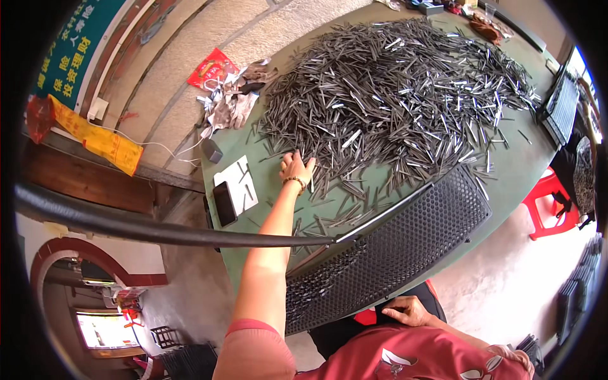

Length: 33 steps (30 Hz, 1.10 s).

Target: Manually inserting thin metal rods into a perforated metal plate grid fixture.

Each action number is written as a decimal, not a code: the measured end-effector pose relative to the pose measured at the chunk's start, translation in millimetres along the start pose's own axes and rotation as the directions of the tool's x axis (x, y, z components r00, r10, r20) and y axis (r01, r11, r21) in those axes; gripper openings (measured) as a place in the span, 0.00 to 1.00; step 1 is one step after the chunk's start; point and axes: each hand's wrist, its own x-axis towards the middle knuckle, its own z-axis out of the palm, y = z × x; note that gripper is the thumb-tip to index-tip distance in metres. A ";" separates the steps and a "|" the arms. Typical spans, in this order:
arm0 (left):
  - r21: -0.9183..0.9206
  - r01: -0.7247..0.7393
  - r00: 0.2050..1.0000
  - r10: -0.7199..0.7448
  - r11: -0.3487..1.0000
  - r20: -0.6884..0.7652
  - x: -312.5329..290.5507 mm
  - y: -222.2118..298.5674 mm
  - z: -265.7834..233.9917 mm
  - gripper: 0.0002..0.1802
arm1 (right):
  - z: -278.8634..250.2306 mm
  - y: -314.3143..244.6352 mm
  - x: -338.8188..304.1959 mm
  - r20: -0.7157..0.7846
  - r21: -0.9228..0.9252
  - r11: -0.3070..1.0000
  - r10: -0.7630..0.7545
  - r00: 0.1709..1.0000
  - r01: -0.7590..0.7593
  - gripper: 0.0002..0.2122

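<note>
A wide heap of thin dark strips (380,95), some with shiny faces, covers much of the green table (516,136). My left hand (296,170), with a beaded bracelet at the wrist, reaches to the heap's near-left edge. Its fingers are apart and touch or hover just over the strips; I see nothing held in it. Below the heap, a long black tray full of round holes (418,231) lies along the near table edge. Small pieces fill many holes at its left end. My right hand (408,310) rests past the tray, over my lap, holding nothing visible.
A dark pole (171,231) crosses from the left to the tray. Left of my arm lie a phone (224,204) and white paper (244,180) with a few strips on it. Crumpled gloves (231,104) are farther back. A red stool (548,202) stands at right.
</note>
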 end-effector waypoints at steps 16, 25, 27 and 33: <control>0.178 -0.211 0.959 0.169 0.961 0.226 -72.3 42.5 -20.6 0.62 | 3.2 1.3 0.6 -0.019 -0.001 1.000 -0.020 1.000 0.020 0.09; 0.171 -0.321 0.944 0.329 0.932 -0.023 -38.6 5.2 9.9 0.26 | -0.1 0.7 0.9 0.001 -0.022 0.999 0.037 0.999 -0.037 0.09; 0.176 -0.329 0.935 0.346 0.928 -0.074 -41.8 7.4 16.5 0.23 | 0.2 2.7 1.1 -0.033 -0.005 1.000 -0.005 0.999 0.005 0.09; 0.155 -0.269 0.963 0.267 0.951 0.029 -42.4 4.1 19.2 0.19 | 1.2 5.4 1.6 -0.041 0.002 1.000 -0.006 0.999 0.006 0.08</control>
